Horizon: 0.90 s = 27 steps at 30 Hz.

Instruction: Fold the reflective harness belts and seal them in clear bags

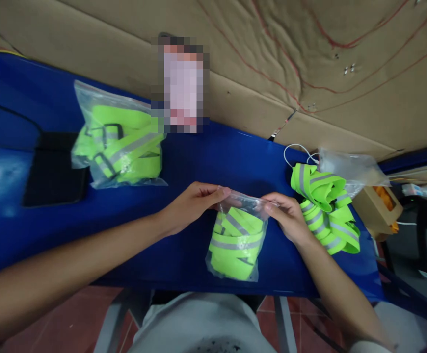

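A small clear plastic bag (235, 242) holding folded neon green reflective straps lies on the blue table (206, 162) in front of me. My left hand (191, 203) pinches the left end of the bag's top edge. My right hand (289, 215) pinches the right end of the same edge. A loose pile of neon green straps with grey reflective stripes (326, 213) sits just right of my right hand.
A larger filled bag of green straps (120, 142) lies at the back left, beside a black pad (53, 171). Empty clear bags (349, 164), a white cable (296, 149) and a cardboard box (381, 208) sit at the table's right end. Cardboard sheets (309, 59) line the back.
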Motion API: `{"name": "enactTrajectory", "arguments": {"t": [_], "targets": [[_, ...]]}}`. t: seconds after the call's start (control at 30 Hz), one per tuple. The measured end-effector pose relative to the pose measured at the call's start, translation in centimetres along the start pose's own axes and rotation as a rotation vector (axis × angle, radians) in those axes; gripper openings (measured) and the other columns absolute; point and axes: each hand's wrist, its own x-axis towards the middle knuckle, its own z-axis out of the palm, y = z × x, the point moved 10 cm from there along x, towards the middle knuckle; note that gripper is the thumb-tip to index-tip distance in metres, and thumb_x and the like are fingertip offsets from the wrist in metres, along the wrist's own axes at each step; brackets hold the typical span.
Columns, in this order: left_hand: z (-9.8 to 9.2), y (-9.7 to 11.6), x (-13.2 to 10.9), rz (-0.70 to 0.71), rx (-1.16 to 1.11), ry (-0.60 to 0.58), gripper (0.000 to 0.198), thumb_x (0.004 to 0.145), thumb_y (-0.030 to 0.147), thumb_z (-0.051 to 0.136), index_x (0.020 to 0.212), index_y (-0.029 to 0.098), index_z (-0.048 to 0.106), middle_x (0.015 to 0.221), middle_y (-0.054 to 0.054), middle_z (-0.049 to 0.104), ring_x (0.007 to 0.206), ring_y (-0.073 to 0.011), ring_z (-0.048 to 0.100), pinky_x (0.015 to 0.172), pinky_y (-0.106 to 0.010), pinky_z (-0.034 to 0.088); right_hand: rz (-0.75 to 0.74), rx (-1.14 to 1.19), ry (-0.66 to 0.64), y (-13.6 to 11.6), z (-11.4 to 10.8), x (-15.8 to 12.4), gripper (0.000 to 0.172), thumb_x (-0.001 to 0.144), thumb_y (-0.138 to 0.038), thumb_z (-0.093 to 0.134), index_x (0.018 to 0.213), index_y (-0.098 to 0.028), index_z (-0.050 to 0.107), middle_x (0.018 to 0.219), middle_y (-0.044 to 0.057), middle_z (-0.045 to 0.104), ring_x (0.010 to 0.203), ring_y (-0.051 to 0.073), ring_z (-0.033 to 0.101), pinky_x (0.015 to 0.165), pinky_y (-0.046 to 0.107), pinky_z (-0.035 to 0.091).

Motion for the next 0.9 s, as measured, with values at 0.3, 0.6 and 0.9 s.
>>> {"name": "enactTrajectory", "arguments": {"t": [0.3,0.6,0.9], "targets": [[0.1,0.0,0.1,0.02,0.077,-0.02,0.045,0.091,0.057,0.07,0.105,0.016,0.082,0.105,-0.008,0.081,0.093,-0.0193,0.073,0.09,-0.032,0.055,0.043,-0.041,-0.064,0.4,0.3,0.3,0.044,0.088,-0.061,0.071,0.084,-0.02,0.084,0.073,0.003,0.078,0.06,0.014,0.067,0.059,0.025,0.054],[0.0,-0.1,0.2,0.011,0.089,0.002,0.047,0.09,0.059,0.07,0.101,0.015,0.082,0.097,-0.008,0.081,0.091,-0.0205,0.072,0.088,-0.032,0.055,0.111,-0.033,-0.092,1.6,0.3,0.2,0.056,0.089,-0.07,0.065,0.089,-0.018,0.084,0.079,0.005,0.079,0.066,0.017,0.069,0.066,0.027,0.055],[-1.0,-1.7,0.6,-0.053,0.1,0.066,0.061,0.079,0.074,0.072,0.098,0.017,0.084,0.1,-0.009,0.08,0.097,-0.0258,0.071,0.09,-0.034,0.054,-0.088,-0.116,-0.039,0.8,0.6,0.6,0.072,0.101,-0.069,0.041,0.058,-0.018,0.068,0.057,0.004,0.067,0.057,0.015,0.065,0.061,0.026,0.049]]}}
